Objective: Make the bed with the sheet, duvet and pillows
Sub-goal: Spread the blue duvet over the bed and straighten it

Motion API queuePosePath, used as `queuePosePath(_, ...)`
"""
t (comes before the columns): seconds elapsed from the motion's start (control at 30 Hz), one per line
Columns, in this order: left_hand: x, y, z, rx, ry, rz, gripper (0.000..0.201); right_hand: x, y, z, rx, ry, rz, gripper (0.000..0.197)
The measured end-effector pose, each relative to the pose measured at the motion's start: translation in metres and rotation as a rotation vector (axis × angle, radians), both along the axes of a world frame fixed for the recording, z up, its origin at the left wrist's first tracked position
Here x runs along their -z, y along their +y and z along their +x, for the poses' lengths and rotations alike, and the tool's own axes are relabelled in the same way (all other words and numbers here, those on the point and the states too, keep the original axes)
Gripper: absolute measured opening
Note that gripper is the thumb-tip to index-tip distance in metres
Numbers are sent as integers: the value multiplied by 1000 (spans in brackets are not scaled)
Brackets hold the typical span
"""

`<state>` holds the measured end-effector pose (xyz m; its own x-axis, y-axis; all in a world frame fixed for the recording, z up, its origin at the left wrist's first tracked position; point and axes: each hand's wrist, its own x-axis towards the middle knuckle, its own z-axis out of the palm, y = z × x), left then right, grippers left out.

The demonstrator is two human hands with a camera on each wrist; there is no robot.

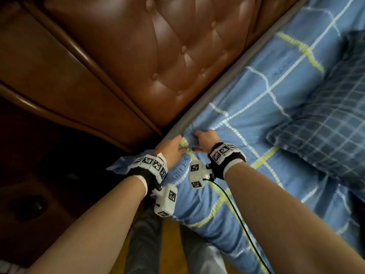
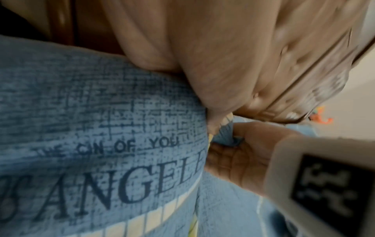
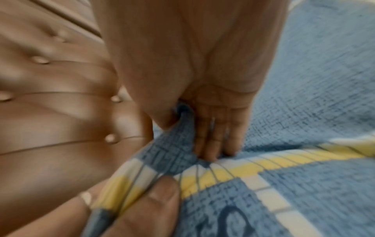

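Observation:
A blue sheet (image 1: 256,119) with white and yellow grid lines and printed letters covers the mattress. Both hands meet at its corner by the headboard. My left hand (image 1: 178,145) grips the bunched corner from the bed's edge, and its fingers (image 3: 142,200) curl over a yellow and white stripe. My right hand (image 1: 197,142) pinches a raised fold of the sheet (image 3: 178,144) between thumb and fingers. In the left wrist view the left hand (image 2: 211,112) presses into the printed sheet (image 2: 101,128). A dark blue checked pillow (image 1: 320,139) lies on the bed to the right.
A brown tufted leather headboard (image 1: 167,56) rises just behind the hands, with a grey mattress edge (image 1: 217,95) along its foot. Dark wooden furniture (image 1: 49,86) stands to the left. My legs (image 1: 142,234) stand on the wooden floor beside the bed. A black cable (image 1: 237,214) trails from the right wrist.

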<state>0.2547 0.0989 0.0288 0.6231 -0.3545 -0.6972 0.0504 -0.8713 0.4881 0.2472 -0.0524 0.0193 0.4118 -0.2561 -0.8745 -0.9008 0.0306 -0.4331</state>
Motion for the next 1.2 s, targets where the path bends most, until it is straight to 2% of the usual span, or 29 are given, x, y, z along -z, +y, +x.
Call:
queuePosePath(0.07, -27, 27, 11, -82, -25, -47, 23, -12, 19, 18, -66, -111, -72, 18)
queuePosePath(0.13, -48, 55, 18, -155, -43, -52, 25, -28, 41, 33, -111, -175, -89, 30)
queuePosePath(0.2, -53, 78, 17, -226, -18, 2, 26, -33, 65, 39, -163, -170, -75, 37)
queuePosePath(0.27, -46, 95, 12, -250, 1, 133, 28, -24, 86, 41, -250, -140, -64, 43)
queuePosePath(0.33, -31, 105, 3, -137, -13, 304, 33, 30, 90, 32, -305, -104, -53, 66)
queuePosePath(0.4, -16, 107, -8, -12, -4, 395, 40, 117, 83, 5, -321, -13, -10, 102)
queuePosePath(0.43, -11, 104, -15, -2, 25, 405, 46, 118, 79, -11, -341, 24, 10, 114)
queuePosePath(0.47, -6, 100, -22, -25, 40, 391, 52, 99, 78, -25, -360, 39, 12, 115)
queuePosePath(0.53, -5, 90, -33, -99, 43, 363, 65, 40, 80, -39, -336, 8, 1, 96)
queuePosePath(0.57, -8, 86, -36, -142, 28, 361, 68, 22, 78, -44, -289, -52, 16, 86)
queuePosePath(0.63, -16, 81, -37, -189, -46, 374, 63, 12, 70, -48, -218, -120, 22, 79)
queuePosePath(0.73, -28, 71, -35, -88, -261, 296, 53, -6, 61, -50, -240, -149, -14, 77)
queuePosePath(0.8, -25, 62, -30, 108, -334, 196, 66, -15, 52, -51, -303, -164, -95, 72)
queuePosePath(0.87, -8, 55, -24, 306, -318, 177, 80, -10, 44, -56, -391, -183, -192, 73)
queuePosePath(0.93, 18, 47, -19, 343, -199, 213, 86, 7, 36, -61, -471, -181, -240, 78)
queuePosePath(1.0, 48, 41, -16, 253, -96, 217, 96, 34, 35, -66, -527, -157, -260, 84)
queuePosePath(1.1, 88, 38, -10, 21, -11, 145, 109, 73, 37, -76, -536, -137, -271, 90)
queuePosePath(1.2, 106, 36, 0, -26, 8, 111, 107, 92, 34, -77, -527, -142, -254, 91)
